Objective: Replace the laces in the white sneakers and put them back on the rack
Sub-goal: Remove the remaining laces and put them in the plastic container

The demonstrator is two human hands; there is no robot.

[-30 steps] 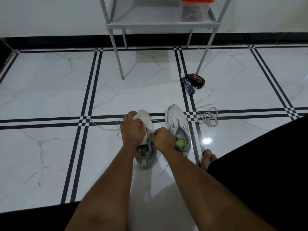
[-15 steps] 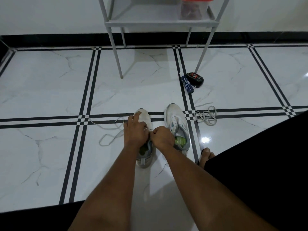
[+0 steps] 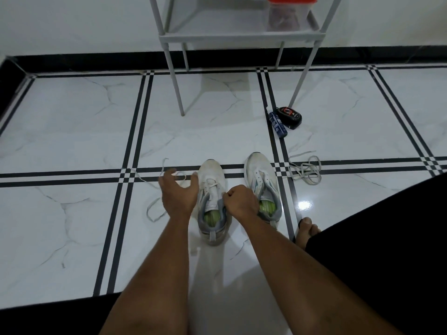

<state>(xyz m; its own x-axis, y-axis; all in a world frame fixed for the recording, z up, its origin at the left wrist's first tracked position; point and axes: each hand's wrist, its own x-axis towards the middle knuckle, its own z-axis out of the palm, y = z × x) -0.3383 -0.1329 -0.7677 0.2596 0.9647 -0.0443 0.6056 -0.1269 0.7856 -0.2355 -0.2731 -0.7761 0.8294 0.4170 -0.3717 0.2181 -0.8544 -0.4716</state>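
Note:
Two white sneakers with green insoles stand side by side on the floor, toes pointing away from me. The left sneaker point(image 3: 212, 176) is partly laced, and its loose lace point(image 3: 154, 209) trails off to the left across the tiles. My left hand point(image 3: 179, 193) hovers just left of that shoe, fingers spread, holding nothing. Closed in a fist, my right hand point(image 3: 240, 200) pinches the top of the left sneaker's tongue and collar. It partly hides the right sneaker point(image 3: 260, 171). A second lace point(image 3: 305, 169) lies bundled to the right of the shoes. The grey rack point(image 3: 242, 37) stands beyond.
A clear container with a red lid point(image 3: 287, 16) sits on the rack's shelf. A black tin point(image 3: 290, 114) and a blue tube point(image 3: 278, 124) lie near the rack's right front leg. My bare foot point(image 3: 307, 229) rests right of the shoes, beside my dark-clothed leg.
My left hand let go, opened and moved left off the sneaker. The lace end now lies farther out on the floor. My right hand stays closed at the tongue.

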